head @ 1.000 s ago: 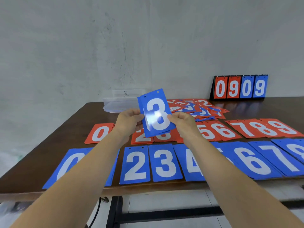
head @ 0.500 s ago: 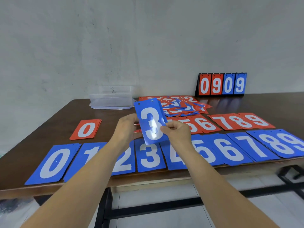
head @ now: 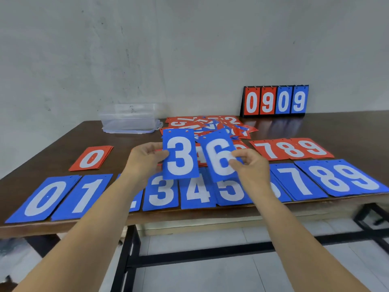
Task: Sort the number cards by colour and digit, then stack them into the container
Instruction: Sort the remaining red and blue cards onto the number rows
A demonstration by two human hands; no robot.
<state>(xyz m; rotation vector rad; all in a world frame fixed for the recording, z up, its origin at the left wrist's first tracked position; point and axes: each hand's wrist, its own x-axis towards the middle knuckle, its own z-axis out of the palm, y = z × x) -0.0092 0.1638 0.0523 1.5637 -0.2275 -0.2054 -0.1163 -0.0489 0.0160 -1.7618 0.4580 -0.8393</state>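
Above the near row of blue piles, clear of the surface [head: 347, 127]: two cards held upright and side by side, faces toward the camera.

- Blue 3 card [head: 180, 154]: pinched at its left edge by the left hand [head: 145, 159], thumb on the face, the rest curled behind.
- Blue 6 card [head: 219, 159]: pinched at its right edge by the right hand [head: 250, 167], fingers [head: 235, 154] closed on the face, card tilted slightly.

Step in hand, as judged: sorting by colour and digit. Stacking not yet begun. Container [head: 130, 119] at the far left of the surface, well apart from both hands and apparently empty, though hard to confirm through its clear walls. Mixed heap [head: 210, 125] of red and blue cards just beside it, not yet sorted.

Next move, as judged:

1. Lower the 3 onto the blue 3 pile [head: 161, 191], almost directly below the left hand.
2. Carry the 6 rightward and down to the blue 6 pile [head: 277, 190], partly hidden behind the right forearm.
3. Square each card to its pile before spreading the fingers to release.
4. Avoid nudging neighbouring piles, set edge to edge and close to the front lip of the surface.
5. Reach back to the mixed heap for more cards.
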